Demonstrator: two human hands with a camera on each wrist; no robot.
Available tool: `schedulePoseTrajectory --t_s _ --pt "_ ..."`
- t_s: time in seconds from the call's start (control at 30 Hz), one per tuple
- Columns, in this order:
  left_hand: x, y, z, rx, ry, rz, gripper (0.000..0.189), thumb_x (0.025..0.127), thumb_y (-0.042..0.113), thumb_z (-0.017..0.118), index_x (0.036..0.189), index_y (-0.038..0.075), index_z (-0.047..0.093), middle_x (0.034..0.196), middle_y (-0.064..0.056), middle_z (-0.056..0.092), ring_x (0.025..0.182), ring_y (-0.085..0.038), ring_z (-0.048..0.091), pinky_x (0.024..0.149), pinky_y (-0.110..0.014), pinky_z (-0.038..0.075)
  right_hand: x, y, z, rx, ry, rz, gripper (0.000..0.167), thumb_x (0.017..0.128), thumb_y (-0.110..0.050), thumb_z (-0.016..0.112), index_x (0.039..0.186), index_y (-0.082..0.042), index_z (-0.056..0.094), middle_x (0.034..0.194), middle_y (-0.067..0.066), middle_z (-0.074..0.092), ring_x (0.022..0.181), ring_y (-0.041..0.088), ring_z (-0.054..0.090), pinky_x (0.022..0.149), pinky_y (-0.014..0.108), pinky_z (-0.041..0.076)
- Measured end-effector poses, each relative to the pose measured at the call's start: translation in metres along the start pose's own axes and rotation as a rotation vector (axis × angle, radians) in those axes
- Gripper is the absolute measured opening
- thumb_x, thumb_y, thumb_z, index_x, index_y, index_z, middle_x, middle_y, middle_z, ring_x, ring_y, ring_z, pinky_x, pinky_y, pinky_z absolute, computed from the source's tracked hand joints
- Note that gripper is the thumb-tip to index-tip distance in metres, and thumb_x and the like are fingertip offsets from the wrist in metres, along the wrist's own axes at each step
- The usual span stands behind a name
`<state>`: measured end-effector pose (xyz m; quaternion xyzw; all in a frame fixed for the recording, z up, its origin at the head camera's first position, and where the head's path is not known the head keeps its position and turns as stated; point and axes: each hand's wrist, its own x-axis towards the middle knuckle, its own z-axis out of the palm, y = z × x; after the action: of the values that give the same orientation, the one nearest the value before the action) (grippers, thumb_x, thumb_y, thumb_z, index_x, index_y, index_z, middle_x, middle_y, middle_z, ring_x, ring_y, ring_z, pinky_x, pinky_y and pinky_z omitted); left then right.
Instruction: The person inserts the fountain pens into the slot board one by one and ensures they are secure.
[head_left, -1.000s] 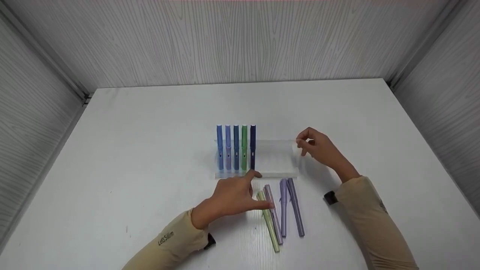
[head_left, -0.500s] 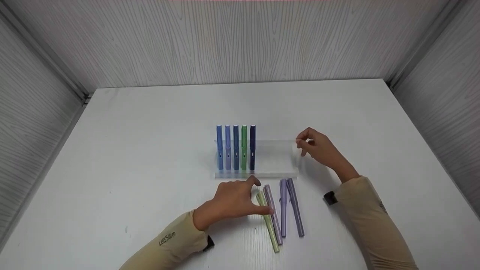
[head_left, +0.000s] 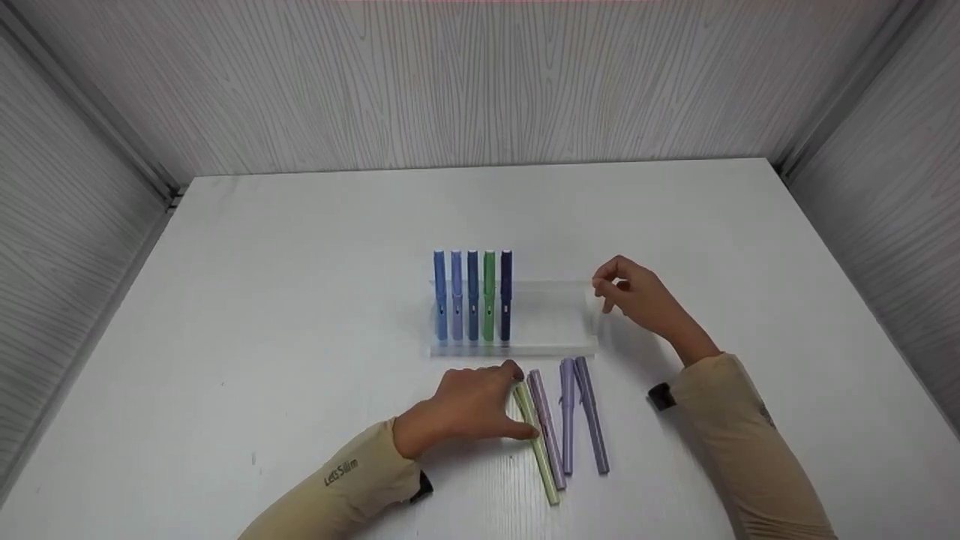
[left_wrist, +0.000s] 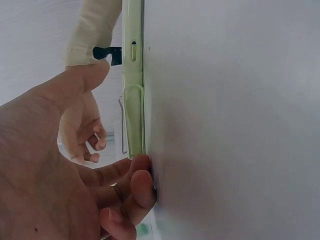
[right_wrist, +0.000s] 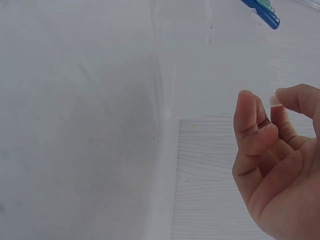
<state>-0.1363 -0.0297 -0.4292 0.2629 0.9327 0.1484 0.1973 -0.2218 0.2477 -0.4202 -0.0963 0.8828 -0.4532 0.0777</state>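
Left hand at cap end of light green pen

Left hand beside green pen, right hand beyond

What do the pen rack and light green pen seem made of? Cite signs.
Pen rack: clear, smooth, probably acrylic; standing pens tint its front ledge. Light green pen: smooth, softly shiny, likely plastic given its even colour, though coated metal is possible.

The left sleeve bears dark lettering, apparently "Let's Slim"; the print on the right sleeve is illegible.
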Motion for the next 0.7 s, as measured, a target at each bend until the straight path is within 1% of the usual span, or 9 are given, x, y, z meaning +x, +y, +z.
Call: schedulePoseTrajectory --t_s 0.13,0.3,0.5,0.7 --pt "0.0025 0.0003 0.0002 0.017 -0.017 0.002 0.073 0.072 0.061 0.071 0.127 0.016 0.054 0.097 0.001 0.07 0.079 -0.013 0.062 0.058 -0.033 0.041 0.0003 0.0014 -0.0004 0.001 -0.003 -0.011 0.027 0.1 -0.03 0.05 0.112 -0.006 0.054 0.102 0.01 0.06 0.075 0.017 0.063 0.063 0.025 0.044" --pt "0.0036 0.0007 0.0019 0.017 0.004 0.006 0.067 0.072 0.056 0.074 0.123 0.016 0.054 0.092 0.001 0.068 0.075 -0.011 0.057 0.057 -0.032 0.04 -0.0002 0.0012 -0.0005 0.004 -0.001 -0.022 0.027 0.1 -0.031 0.05 0.11 -0.006 0.054 0.101 0.01 0.06 0.073 0.011 0.062 0.064 0.025 0.045" --pt "0.0031 0.0008 0.003 0.019 0.02 0.016 0.066 0.072 0.052 0.076 0.121 0.014 0.055 0.097 0.002 0.069 0.082 -0.013 0.063 0.058 -0.032 0.042 -0.0003 0.0011 -0.0007 0.002 -0.001 -0.024 0.027 0.1 -0.031 0.05 0.11 -0.006 0.054 0.1 0.01 0.06 0.073 0.011 0.062 0.064 0.025 0.045" --pt "0.0035 0.0001 0.004 0.026 0.03 0.023 0.064 0.072 0.048 0.077 0.121 0.014 0.054 0.099 0.003 0.069 0.082 -0.014 0.063 0.057 -0.031 0.041 0.0001 0.0005 -0.0006 0.0 -0.004 -0.016 0.027 0.1 -0.031 0.05 0.11 -0.006 0.054 0.101 0.01 0.06 0.073 0.011 0.062 0.064 0.025 0.045"
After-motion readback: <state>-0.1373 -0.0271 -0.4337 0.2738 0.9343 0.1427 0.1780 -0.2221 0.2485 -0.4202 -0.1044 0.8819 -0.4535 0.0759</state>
